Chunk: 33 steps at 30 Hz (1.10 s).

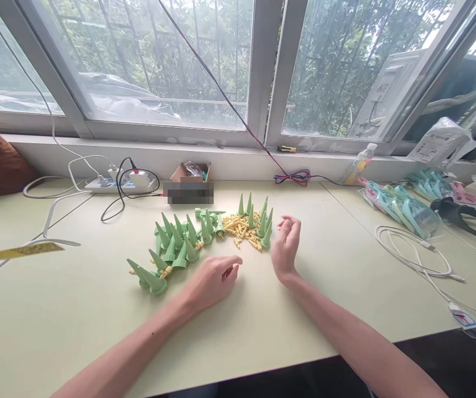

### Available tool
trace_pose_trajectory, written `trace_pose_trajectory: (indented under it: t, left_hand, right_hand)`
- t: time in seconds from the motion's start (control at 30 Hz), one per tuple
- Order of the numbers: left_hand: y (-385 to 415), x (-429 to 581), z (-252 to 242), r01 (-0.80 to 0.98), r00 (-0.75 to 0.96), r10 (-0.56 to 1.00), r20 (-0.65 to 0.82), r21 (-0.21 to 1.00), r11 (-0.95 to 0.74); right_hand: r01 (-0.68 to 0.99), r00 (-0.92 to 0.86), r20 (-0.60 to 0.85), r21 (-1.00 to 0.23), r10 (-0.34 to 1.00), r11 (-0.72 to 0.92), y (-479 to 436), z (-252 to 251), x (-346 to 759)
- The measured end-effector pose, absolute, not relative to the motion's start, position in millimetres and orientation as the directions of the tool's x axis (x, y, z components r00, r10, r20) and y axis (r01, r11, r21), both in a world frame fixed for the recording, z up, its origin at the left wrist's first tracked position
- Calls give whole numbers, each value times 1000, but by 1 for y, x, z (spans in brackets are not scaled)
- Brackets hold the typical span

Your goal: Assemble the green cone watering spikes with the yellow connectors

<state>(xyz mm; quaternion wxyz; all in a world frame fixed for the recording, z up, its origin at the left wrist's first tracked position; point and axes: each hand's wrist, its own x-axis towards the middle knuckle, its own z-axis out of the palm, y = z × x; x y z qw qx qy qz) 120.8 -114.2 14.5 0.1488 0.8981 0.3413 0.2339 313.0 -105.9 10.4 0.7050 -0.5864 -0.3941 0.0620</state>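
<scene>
Several green cones stand or lie in a cluster on the pale table, some with small yellow pieces at their sides. To their right is a pile of small yellow pieces, bordered by more green cones. My left hand rests on the table in front of the pile, fingers curled; whether it holds anything is hidden. Right of the pile, my right hand stands on its edge beside the cones, fingers bent inward, and what lies inside them cannot be made out.
A small cardboard box sits at the back, left of a coiled red-blue cable. A power strip is at the back left. A bottle, bagged clips and a white cable are on the right.
</scene>
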Motion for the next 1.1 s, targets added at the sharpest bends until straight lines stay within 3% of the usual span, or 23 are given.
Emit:
trace_pose_trajectory:
  t: [0.13,0.27,0.47,0.6,0.77,1.1]
  left_hand:
    - [-114,121,16,538,657,678,330,425,-728]
    - [-114,121,16,539,645,684,340,432,-723]
    - [-114,120,16,531,598,722,349,502,-682]
    - [-113,120,17,517,623,712,323,512,-685]
    - [-112,120,12,475,668,663,337,493,-729]
    - [-113,122,12,442,699,635,328,500,-745]
  right_hand:
    - [379,702,489,-872,518,309,-106,14,314]
    - [438,666,595,-800,450,409,-118,22,303]
    - [399,380,752,-658,538,639,-139,20,282]
    - [271,141,738,-670,660,691,-143,19,276]
    - [191,-28,685,-711,728,676,-144,18,274]
    - [199,-43,654,-735,755,648,-142,14,271]
